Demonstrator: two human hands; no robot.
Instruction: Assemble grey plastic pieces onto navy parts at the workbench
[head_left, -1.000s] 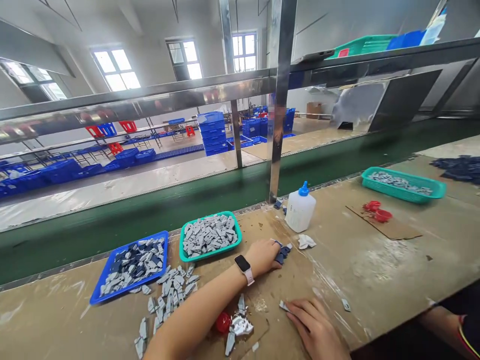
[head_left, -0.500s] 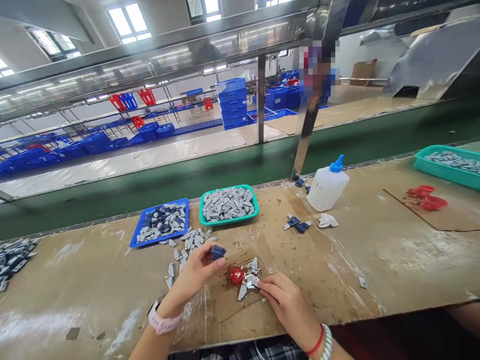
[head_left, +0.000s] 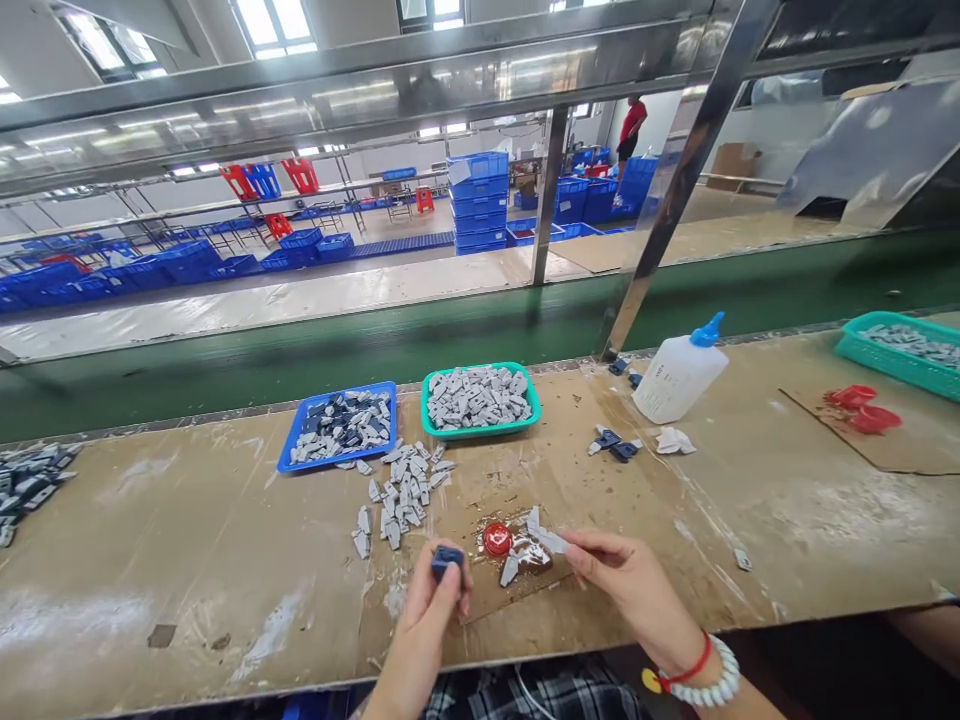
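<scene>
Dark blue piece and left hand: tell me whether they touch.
Touching. The head view shows the left hand pinching the dark blue piece between its fingertips, raised off the table.

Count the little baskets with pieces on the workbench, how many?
3. A blue tray sits left of a teal tray, both behind the loose grey pieces; another teal tray stands at the far right edge, cut off, so more may lie beyond.

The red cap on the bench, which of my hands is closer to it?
Right. The right hand reaches in just beside the red cap; the left hand, holding a blue piece, sits lower left of it.
</scene>
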